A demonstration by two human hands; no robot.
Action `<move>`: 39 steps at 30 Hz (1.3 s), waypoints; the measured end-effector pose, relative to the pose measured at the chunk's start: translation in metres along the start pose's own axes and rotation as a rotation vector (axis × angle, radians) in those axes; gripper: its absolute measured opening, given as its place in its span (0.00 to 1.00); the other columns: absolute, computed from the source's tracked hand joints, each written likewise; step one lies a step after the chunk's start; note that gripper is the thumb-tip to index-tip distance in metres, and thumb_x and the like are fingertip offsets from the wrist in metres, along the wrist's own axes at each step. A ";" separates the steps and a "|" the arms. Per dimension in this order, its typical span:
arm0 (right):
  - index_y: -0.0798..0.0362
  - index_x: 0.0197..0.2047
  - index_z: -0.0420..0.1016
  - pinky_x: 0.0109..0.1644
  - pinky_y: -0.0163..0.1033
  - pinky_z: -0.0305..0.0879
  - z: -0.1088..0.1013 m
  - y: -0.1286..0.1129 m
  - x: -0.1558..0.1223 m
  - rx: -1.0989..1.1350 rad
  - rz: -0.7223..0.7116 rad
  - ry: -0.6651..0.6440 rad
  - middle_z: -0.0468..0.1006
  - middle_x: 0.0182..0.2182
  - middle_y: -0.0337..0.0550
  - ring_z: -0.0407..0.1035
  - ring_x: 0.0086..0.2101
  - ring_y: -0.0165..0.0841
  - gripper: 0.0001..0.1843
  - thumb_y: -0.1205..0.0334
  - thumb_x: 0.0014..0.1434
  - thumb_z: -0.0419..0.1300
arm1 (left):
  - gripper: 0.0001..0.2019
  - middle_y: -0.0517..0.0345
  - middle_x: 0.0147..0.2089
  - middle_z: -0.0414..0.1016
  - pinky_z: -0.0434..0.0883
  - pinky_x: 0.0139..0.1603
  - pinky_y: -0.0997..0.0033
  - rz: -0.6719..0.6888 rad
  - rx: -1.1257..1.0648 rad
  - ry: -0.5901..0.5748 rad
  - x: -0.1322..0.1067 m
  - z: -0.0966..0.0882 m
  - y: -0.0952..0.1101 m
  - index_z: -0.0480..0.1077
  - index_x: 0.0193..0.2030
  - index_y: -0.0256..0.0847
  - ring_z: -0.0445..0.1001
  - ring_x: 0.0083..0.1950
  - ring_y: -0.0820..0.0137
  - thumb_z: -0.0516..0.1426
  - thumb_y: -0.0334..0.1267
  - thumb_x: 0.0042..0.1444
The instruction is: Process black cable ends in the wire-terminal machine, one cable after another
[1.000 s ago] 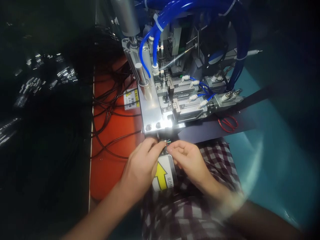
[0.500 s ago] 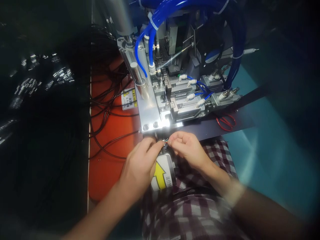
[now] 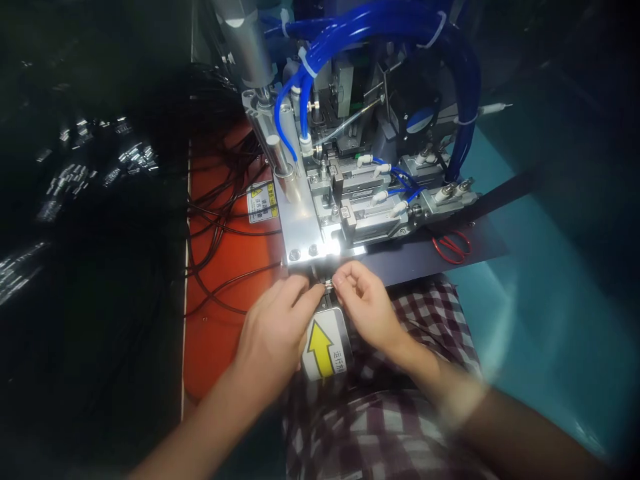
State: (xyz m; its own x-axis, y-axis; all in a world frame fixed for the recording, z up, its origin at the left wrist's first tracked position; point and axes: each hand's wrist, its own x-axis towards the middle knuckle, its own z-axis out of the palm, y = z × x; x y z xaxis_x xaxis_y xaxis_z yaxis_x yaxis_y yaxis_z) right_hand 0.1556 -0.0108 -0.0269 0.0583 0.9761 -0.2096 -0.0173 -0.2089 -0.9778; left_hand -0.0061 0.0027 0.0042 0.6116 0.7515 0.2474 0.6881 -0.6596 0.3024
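Observation:
My left hand (image 3: 274, 323) is closed, thumb and forefinger pinched together at the front edge of a metal machine (image 3: 306, 230). Opposite it, my right hand (image 3: 367, 303) pinches with thumb and forefinger, its tips nearly meeting the left ones. Between the fingertips shows a small shiny part (image 3: 329, 285), too small to name. It lies just above a dark feeder-like piece whose white label (image 3: 324, 343) bears a yellow arrow. What sits inside each pinch is hidden by the fingers.
Black cables (image 3: 215, 230) run over the orange surface (image 3: 213, 357) at left. Thick blue air tubes (image 3: 400, 13) arch above the machine's cylinders (image 3: 375, 217). A red wire loop (image 3: 453, 247) lies on the dark plate at right. Bundles of shiny pieces (image 3: 65, 180) lie far left.
My right hand has shifted slightly left, closer to the left fingertips. Thin coloured wires visible between the fingers earlier hardly show now. The camera view has shifted slightly.

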 end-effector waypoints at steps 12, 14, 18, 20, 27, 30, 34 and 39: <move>0.51 0.28 0.59 0.20 0.31 0.46 0.000 -0.004 0.002 0.165 0.185 -0.035 0.57 0.16 0.26 0.49 0.17 0.23 0.15 0.52 0.59 0.57 | 0.13 0.49 0.35 0.71 0.70 0.29 0.70 -0.017 0.071 0.012 0.001 -0.001 0.002 0.74 0.45 0.34 0.71 0.35 0.64 0.50 0.26 0.59; 0.51 0.28 0.60 0.20 0.31 0.47 0.000 -0.004 0.002 0.163 0.181 -0.070 0.59 0.16 0.27 0.50 0.16 0.23 0.15 0.52 0.59 0.57 | 0.13 0.50 0.35 0.71 0.71 0.30 0.71 -0.030 0.049 0.007 0.001 -0.001 0.001 0.74 0.45 0.34 0.71 0.35 0.66 0.49 0.27 0.60; 0.51 0.26 0.60 0.22 0.32 0.49 0.002 -0.002 0.001 0.159 0.116 -0.050 0.59 0.17 0.28 0.52 0.18 0.23 0.16 0.52 0.60 0.56 | 0.12 0.50 0.36 0.71 0.72 0.34 0.73 -0.033 -0.047 0.030 -0.001 0.002 -0.003 0.73 0.45 0.34 0.72 0.36 0.69 0.49 0.28 0.61; 0.51 0.26 0.60 0.23 0.32 0.48 0.005 -0.001 0.000 0.206 0.093 0.000 0.58 0.18 0.28 0.51 0.19 0.24 0.16 0.52 0.59 0.58 | 0.12 0.51 0.36 0.70 0.72 0.35 0.73 -0.040 -0.083 0.038 -0.002 0.004 -0.004 0.73 0.45 0.35 0.72 0.37 0.69 0.50 0.29 0.62; 0.51 0.24 0.60 0.23 0.33 0.46 0.008 0.002 0.000 0.330 0.176 0.019 0.58 0.17 0.28 0.49 0.19 0.24 0.17 0.52 0.55 0.61 | 0.14 0.49 0.36 0.69 0.72 0.34 0.67 -0.081 -0.063 0.018 0.001 0.002 -0.003 0.75 0.45 0.35 0.71 0.38 0.64 0.49 0.29 0.61; 0.51 0.24 0.60 0.23 0.33 0.45 0.007 0.002 0.001 0.334 0.170 0.005 0.57 0.16 0.28 0.48 0.18 0.24 0.17 0.51 0.55 0.60 | 0.15 0.51 0.37 0.69 0.72 0.34 0.70 -0.119 -0.145 -0.058 -0.001 -0.005 -0.005 0.74 0.47 0.38 0.71 0.37 0.67 0.49 0.29 0.61; 0.51 0.24 0.60 0.23 0.33 0.44 0.006 -0.001 0.001 0.337 0.170 -0.018 0.58 0.16 0.28 0.48 0.18 0.23 0.16 0.53 0.55 0.60 | 0.11 0.55 0.40 0.72 0.71 0.42 0.73 -0.126 -0.259 -0.060 -0.019 -0.021 -0.021 0.71 0.48 0.39 0.72 0.41 0.70 0.50 0.29 0.63; 0.52 0.24 0.60 0.24 0.33 0.45 0.004 -0.004 0.001 0.324 0.187 -0.020 0.59 0.16 0.28 0.49 0.19 0.23 0.15 0.55 0.54 0.60 | 0.09 0.52 0.43 0.72 0.69 0.47 0.71 -0.005 -0.114 -0.035 -0.038 -0.037 -0.049 0.69 0.44 0.38 0.71 0.45 0.69 0.50 0.27 0.62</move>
State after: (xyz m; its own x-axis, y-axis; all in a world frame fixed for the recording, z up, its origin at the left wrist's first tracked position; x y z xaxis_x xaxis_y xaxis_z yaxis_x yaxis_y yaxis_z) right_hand 0.1519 -0.0087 -0.0233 0.0046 0.9246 -0.3810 -0.3406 -0.3568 -0.8699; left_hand -0.0775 0.0069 0.0137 0.6230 0.7525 0.2135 0.6434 -0.6482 0.4072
